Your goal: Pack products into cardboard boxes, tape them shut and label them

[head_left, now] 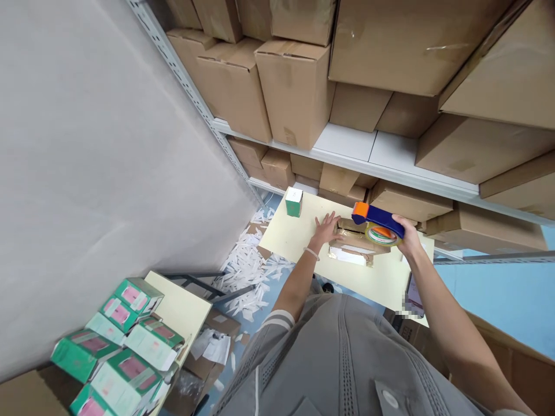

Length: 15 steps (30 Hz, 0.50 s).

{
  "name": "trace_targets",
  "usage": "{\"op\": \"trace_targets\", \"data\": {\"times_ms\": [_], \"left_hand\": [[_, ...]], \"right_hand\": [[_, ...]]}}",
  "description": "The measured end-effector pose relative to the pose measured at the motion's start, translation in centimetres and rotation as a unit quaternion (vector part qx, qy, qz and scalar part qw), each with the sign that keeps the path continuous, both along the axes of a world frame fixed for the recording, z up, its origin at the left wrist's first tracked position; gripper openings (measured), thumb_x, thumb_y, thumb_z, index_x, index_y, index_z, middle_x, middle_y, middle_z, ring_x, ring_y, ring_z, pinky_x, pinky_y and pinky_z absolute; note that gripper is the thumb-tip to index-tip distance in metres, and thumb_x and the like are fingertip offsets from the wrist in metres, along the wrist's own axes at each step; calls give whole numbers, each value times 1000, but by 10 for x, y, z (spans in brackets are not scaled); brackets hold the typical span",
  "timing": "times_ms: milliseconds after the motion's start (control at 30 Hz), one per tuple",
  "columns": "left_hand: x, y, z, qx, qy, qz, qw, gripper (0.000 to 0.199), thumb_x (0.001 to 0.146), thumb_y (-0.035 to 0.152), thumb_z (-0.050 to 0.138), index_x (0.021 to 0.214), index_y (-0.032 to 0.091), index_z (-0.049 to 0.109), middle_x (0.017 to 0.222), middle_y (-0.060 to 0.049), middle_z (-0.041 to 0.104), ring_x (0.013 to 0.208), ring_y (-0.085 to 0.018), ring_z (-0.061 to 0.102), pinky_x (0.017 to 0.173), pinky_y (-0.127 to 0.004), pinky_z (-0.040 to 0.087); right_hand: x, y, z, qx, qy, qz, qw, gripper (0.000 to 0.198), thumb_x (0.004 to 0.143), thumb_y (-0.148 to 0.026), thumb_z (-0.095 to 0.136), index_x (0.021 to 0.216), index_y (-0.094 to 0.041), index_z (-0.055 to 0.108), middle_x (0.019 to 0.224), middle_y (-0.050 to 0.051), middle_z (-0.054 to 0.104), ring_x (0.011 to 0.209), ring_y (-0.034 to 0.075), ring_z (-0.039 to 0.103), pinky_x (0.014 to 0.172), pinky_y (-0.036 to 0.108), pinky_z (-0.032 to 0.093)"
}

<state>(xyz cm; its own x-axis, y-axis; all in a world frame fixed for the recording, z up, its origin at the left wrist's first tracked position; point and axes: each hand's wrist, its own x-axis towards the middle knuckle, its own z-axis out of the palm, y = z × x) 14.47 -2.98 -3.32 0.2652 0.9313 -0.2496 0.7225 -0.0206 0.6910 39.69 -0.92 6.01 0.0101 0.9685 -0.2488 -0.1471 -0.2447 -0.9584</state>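
A small brown cardboard box [353, 242] lies on the pale yellow table [299, 242] in front of me, with shiny tape along its edge. My left hand [325, 228] rests at the box's left end, fingers spread. Held in my right hand [405, 234] is a blue and orange tape dispenser [379, 218] with a roll of tape in it, over the box's right part. That dispenser hides some of the box. A small green and white box [293, 202] stands upright at the table's far left corner.
Metal shelves [347, 151] full of cardboard boxes rise behind the table. Green and pink boxes [130, 346] are piled on a second surface at lower left. Paper strips [245, 271] litter the floor. A phone [415, 294] lies at the table's near right corner.
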Motion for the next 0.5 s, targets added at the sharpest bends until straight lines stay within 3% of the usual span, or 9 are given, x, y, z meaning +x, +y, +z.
{"op": "trace_targets", "data": {"times_ms": [100, 167, 233, 333, 400, 500], "left_hand": [[2, -4, 19, 13, -113, 41, 993, 83, 78, 59, 69, 149, 27, 39, 166, -11, 16, 154, -32, 8, 121, -60, -2], [5, -9, 37, 28, -220, 87, 971, 67, 84, 61, 61, 140, 26, 50, 161, -11, 32, 152, -30, 20, 123, -52, 10], [8, -15, 60, 24, -350, 115, 929, 56, 92, 63, 47, 129, 23, 60, 147, -12, 52, 140, -26, 44, 118, -43, 29], [12, -27, 98, -91, -474, 132, 866, 67, 92, 71, 36, 116, 17, 67, 121, -14, 70, 114, -25, 65, 104, -40, 46], [14, -34, 121, -148, -506, 123, 841, 67, 87, 73, 47, 112, 15, 69, 111, -14, 73, 103, -24, 69, 96, -38, 50], [17, -45, 143, -176, -525, 105, 826, 57, 80, 65, 66, 107, 15, 71, 103, -11, 74, 94, -22, 70, 88, -34, 53]], "right_hand": [[8, -16, 12, 10, 30, 25, 999, 36, 68, -52, 72, 60, -24, 52, 38, -6, 39, 32, 9, 31, 30, 26, 23], [12, -28, 19, 24, 36, 14, 999, 33, 68, -52, 70, 62, -23, 55, 40, -5, 40, 31, 9, 30, 30, 26, 22], [13, -39, 24, 34, 27, -4, 999, 32, 67, -53, 70, 66, -24, 57, 43, -5, 41, 32, 9, 30, 30, 26, 20], [14, -52, 30, 47, -2, -25, 999, 34, 64, -54, 71, 67, -24, 56, 48, -5, 42, 34, 9, 31, 31, 25, 20], [14, -58, 33, 58, -20, -20, 998, 36, 62, -54, 73, 63, -24, 52, 50, -5, 40, 38, 9, 34, 33, 25, 23], [13, -66, 36, 64, -33, 0, 997, 38, 62, -53, 75, 61, -23, 51, 52, -4, 40, 43, 10, 36, 39, 24, 27]]}}
